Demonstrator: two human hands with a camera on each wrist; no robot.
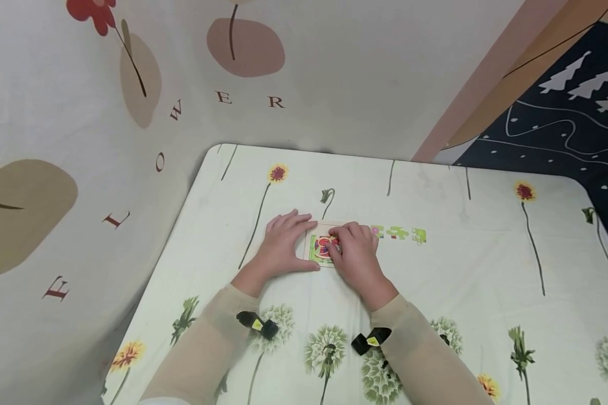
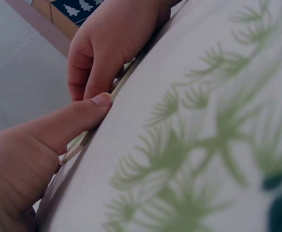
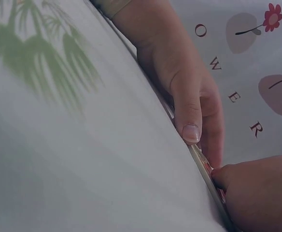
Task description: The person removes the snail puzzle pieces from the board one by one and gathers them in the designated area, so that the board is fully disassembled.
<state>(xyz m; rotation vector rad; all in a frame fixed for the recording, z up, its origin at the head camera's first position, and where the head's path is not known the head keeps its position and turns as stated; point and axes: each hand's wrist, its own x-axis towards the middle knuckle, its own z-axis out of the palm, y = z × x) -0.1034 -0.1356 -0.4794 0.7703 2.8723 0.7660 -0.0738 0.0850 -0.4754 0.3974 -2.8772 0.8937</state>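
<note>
A small puzzle board (image 1: pixel 314 229) with a light border and a red, purple and green picture lies flat on the table. My left hand (image 1: pixel 285 244) holds it at its left side, the thumb on the near edge and the fingers spread toward the far edge. Over the board's right part, my right hand (image 1: pixel 357 256) has its thumb and curled fingers on a puzzle piece, mostly hidden beneath them. From the left wrist, the left thumb (image 2: pixel 100 100) shows against the board's edge. Three loose puzzle pieces (image 1: pixel 397 232) lie in a row to the right of the board.
A flower-printed cloth (image 1: pixel 461 253) covers the table. Behind and to the left hangs a pale curtain (image 1: pixel 334 73) with printed letters and flowers; a dark panel with white trees (image 1: pixel 562 124) is at the right. Both wrists wear black straps (image 1: pixel 372 341).
</note>
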